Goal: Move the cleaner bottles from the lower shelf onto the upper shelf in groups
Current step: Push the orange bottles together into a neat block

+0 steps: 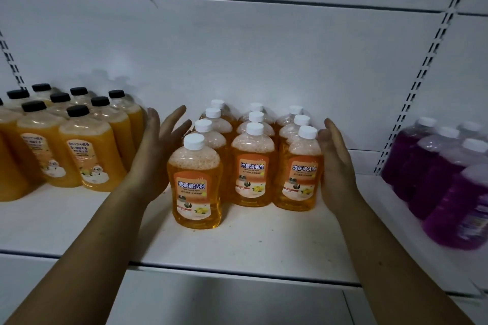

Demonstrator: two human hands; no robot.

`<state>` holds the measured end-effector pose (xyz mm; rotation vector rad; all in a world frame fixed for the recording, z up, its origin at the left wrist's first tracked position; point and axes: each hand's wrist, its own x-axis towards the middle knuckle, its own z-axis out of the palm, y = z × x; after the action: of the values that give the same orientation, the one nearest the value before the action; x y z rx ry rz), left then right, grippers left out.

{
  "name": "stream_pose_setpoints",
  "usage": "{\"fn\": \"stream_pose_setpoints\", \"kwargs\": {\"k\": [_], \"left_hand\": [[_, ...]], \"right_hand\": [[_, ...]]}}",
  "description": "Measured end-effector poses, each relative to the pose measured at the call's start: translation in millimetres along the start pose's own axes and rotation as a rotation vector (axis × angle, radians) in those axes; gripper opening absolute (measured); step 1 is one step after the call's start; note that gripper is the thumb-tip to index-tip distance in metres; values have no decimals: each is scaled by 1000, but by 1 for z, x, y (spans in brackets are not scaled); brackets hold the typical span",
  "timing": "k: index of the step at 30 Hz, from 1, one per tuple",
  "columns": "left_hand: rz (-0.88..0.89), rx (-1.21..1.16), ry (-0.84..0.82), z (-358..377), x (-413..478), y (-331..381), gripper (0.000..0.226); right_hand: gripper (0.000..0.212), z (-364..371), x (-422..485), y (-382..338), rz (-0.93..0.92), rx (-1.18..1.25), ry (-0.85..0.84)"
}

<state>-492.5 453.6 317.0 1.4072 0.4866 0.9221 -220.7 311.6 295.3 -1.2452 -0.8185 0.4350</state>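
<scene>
White shelf (264,240) with a white back panel (264,47). Cleaner bottles (252,166), amber liquid under white caps, stand at centre in three rows running front to back; the front-left bottle (196,185) sits forward of the others. Their labels read "地板清洁剂". The left hand (158,150) and right hand (336,166) flank the group with fingers straight, grasping nothing. Black-capped orange bottles (89,155) crowd the left side and purple bottles (449,187) the right.

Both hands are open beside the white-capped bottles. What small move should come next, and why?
Probably the left hand should nudge the front-left bottle back: it stands forward of the other two front bottles, while the right hand flanks the right column.
</scene>
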Motion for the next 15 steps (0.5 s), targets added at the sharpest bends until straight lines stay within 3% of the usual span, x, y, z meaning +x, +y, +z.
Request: {"fn": "stream_pose_setpoints", "kwargs": {"k": [4, 7, 11, 15], "left_hand": [[14, 287, -93, -13, -19, -9, 120], [13, 389, -172, -17, -32, -30, 134], [37, 486, -155, -15, -34, -41, 132], [101, 544, -132, -15, -26, -42, 134]], "right_hand": [[123, -8, -4, -5, -52, -279, -177], [139, -20, -6, 2, -5, -406, -261], [124, -32, -8, 32, 67, -489, -391], [114, -35, -5, 38, 78, -502, -406]]}}
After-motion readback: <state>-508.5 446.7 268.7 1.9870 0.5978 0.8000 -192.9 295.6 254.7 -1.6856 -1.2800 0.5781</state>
